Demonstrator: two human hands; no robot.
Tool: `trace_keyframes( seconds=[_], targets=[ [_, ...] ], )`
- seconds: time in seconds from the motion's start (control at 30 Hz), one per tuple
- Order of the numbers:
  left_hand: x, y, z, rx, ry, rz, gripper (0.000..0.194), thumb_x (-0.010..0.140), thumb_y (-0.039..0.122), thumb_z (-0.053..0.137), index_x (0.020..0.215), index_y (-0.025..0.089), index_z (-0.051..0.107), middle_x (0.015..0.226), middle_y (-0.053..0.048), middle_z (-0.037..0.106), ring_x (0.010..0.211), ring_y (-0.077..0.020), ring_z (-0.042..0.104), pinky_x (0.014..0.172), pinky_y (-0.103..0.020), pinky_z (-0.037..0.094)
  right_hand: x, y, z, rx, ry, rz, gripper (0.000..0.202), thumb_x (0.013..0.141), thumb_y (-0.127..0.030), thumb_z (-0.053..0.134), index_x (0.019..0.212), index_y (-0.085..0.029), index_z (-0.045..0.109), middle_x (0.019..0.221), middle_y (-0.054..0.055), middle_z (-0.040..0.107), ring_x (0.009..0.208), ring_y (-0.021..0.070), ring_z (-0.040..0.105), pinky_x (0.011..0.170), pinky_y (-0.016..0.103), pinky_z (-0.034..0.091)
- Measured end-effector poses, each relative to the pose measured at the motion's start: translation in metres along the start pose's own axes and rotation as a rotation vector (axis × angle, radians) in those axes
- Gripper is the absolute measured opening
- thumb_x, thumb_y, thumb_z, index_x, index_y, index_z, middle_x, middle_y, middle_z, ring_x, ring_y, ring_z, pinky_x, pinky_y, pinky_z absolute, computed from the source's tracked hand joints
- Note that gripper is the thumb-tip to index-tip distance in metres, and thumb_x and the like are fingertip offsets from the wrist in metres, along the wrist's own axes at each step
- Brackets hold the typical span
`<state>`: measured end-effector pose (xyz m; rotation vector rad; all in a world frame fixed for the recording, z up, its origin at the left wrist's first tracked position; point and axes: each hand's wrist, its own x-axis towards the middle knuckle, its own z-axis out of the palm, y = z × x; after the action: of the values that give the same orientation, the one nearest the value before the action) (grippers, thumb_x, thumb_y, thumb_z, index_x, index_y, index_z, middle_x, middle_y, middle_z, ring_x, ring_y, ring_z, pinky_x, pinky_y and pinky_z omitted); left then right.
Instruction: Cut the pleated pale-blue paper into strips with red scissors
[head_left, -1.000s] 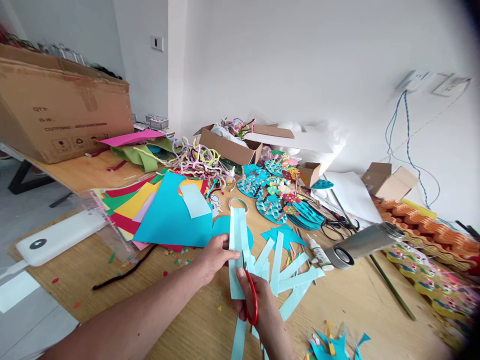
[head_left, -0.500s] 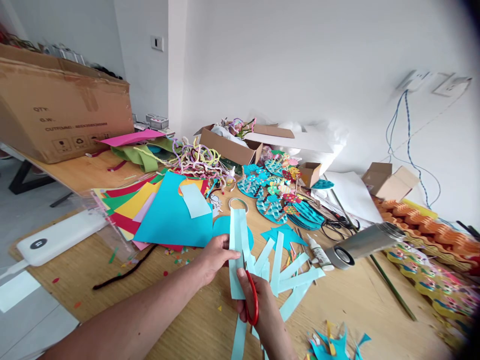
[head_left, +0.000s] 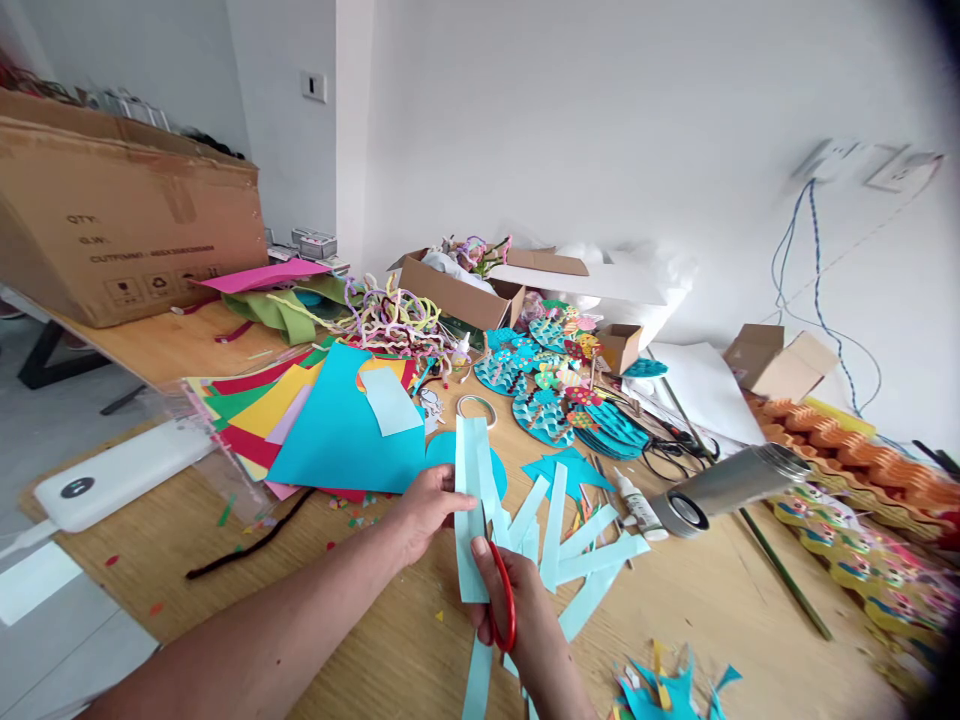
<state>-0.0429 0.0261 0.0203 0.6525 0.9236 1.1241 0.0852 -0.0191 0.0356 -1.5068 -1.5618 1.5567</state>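
My left hand (head_left: pixel 433 510) pinches the left edge of a light blue paper strip (head_left: pixel 471 460), thumb on top, holding it upright above the table. In my right hand (head_left: pixel 525 610) is a pair of scissors with red handles (head_left: pixel 508 600); its fingers are in the loops and the blades lie along the strip, mostly hidden by paper and hand. A cut line runs partway up the paper from the right hand. Several loose light blue strips (head_left: pixel 553 525) lie on the table just right of and below my hands.
Left lie coloured paper sheets (head_left: pixel 345 430) and a white device (head_left: pixel 112 475). Behind are a tape roll (head_left: pixel 477 408), pipe cleaners (head_left: pixel 390 315) and blue paper crafts (head_left: pixel 544 415). Right are a glue bottle (head_left: pixel 637 505), a steel flask (head_left: pixel 739 485) and orange egg trays (head_left: pixel 862 450). Blue scraps (head_left: pixel 675 690) lie in front.
The paper strip and my left hand have shifted slightly left. My right hand with the scissors has barely moved.
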Motion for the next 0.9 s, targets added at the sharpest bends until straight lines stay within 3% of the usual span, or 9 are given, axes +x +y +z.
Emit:
trace_keyframes(
  seconds=[0.13, 0.3, 0.9],
  targets=[
    [-0.0006, -0.0013, 0.0016, 0.034, -0.018, -0.012, 0.027, 0.055, 0.013, 0.065, 0.082, 0.015, 0.059, 0.08, -0.007, 0.067, 0.073, -0.0203, 0.062, 0.067, -0.032, 0.047, -0.0013, -0.0007, -0.001, 0.024, -0.003, -0.015, 0.053, 0.079, -0.061, 0.039, 0.056, -0.014, 0.049, 0.036, -0.002, 0.048, 0.03, 0.0069, 0.041, 0.033, 0.017, 0.028],
    [-0.0009, -0.0028, 0.0023, 0.053, -0.025, -0.017, 0.026, 0.056, 0.013, 0.064, 0.081, 0.015, 0.058, 0.08, -0.007, 0.067, 0.073, -0.0199, 0.061, 0.067, -0.033, 0.046, -0.0001, 0.0009, 0.0004, 0.013, 0.025, 0.006, 0.051, 0.078, -0.061, 0.041, 0.061, -0.014, 0.05, 0.034, -0.004, 0.045, 0.029, 0.0079, 0.042, 0.032, 0.017, 0.027],
    [0.0007, -0.0057, 0.0014, 0.032, -0.031, -0.007, 0.027, 0.055, 0.015, 0.066, 0.081, 0.015, 0.06, 0.081, -0.007, 0.068, 0.076, -0.021, 0.062, 0.067, -0.032, 0.046, 0.0019, 0.0042, 0.0021, 0.025, 0.028, -0.009, 0.059, 0.074, -0.069, 0.036, 0.052, -0.015, 0.046, 0.035, -0.001, 0.047, 0.027, 0.0074, 0.04, 0.031, 0.018, 0.028]
  ],
)
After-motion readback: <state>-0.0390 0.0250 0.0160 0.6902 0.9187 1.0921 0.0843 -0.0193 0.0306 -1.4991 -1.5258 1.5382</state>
